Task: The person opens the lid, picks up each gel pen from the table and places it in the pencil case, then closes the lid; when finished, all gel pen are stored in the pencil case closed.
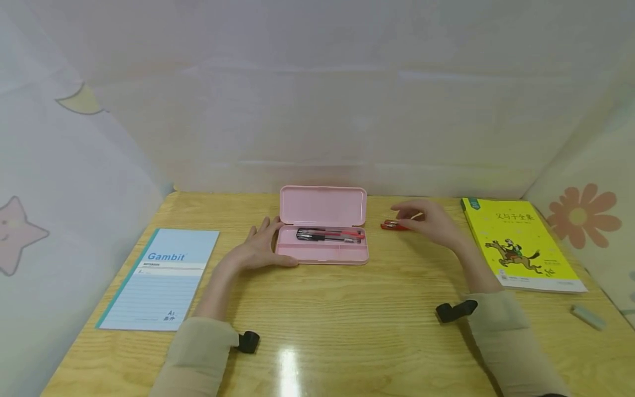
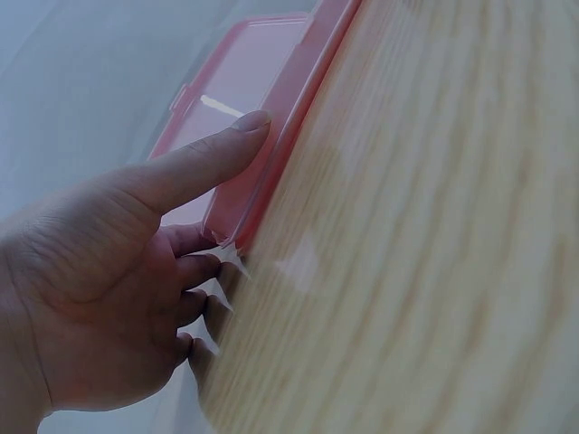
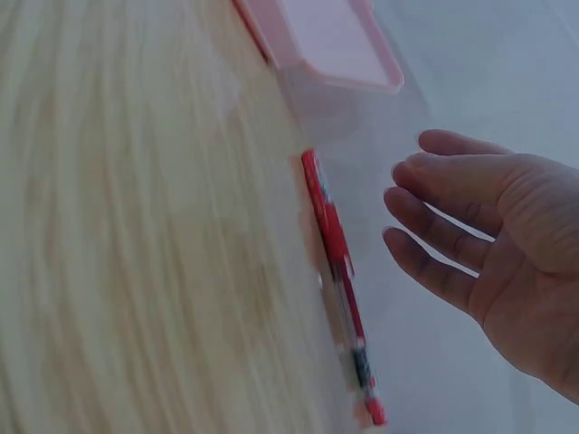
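A pink pencil case (image 1: 323, 253) lies with its lid raised, holding several black and red pens (image 1: 327, 235) in its back compartment. My left hand (image 1: 258, 248) holds the case's left end, thumb along the front wall and fingers round the side, as the left wrist view (image 2: 99, 271) also shows. To the right of the case, red gel pens (image 3: 335, 240) lie on the table, close together; whether there are more than two I cannot tell. Just above them hovers my right hand (image 1: 426, 223), fingers loosely bent and apart from the pens in the right wrist view.
A light blue notebook (image 1: 159, 281) lies at the left of the wooden table (image 1: 337, 320). On the right are a yellow book (image 1: 516, 242) and a small grey-green stick-like object (image 1: 588, 317). A pale curtain (image 1: 317, 110) rises behind the table.
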Available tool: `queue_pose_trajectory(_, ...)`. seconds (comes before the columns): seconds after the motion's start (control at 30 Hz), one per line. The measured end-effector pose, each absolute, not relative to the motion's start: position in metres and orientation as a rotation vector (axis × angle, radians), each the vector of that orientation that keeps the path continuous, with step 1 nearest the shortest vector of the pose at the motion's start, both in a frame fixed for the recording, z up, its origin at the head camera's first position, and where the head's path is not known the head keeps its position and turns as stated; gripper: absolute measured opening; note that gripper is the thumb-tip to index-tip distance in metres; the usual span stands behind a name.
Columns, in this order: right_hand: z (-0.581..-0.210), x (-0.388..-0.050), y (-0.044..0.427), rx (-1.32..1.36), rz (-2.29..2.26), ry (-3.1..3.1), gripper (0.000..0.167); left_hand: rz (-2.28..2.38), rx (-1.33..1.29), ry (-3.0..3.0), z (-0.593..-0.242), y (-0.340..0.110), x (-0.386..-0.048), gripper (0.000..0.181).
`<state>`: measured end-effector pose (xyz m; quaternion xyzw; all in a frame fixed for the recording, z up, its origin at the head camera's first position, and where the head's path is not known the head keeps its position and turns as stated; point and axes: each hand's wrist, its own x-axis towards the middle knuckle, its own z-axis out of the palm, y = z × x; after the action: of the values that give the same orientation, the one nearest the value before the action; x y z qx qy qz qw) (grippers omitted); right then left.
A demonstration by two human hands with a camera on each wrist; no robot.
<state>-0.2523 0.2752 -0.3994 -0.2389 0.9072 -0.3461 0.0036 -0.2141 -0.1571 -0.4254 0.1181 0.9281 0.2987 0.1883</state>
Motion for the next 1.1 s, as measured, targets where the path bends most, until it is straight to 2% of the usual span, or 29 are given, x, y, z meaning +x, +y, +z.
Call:
queue_pose_trajectory(0.53, -0.404, -0.253, 0.304, -0.72, -0.99, 2.782, 0.044, 0.843, 0.339, 2.619, -0.425, -0.155, -0.214, 0.112)
queue_pose_trajectory(1.1, -0.411, -0.256, 0.299, -0.689, -0.866, 2.791, 0.042, 0.846, 0.34, 2.618, -0.426, -0.157, -0.215, 0.112)
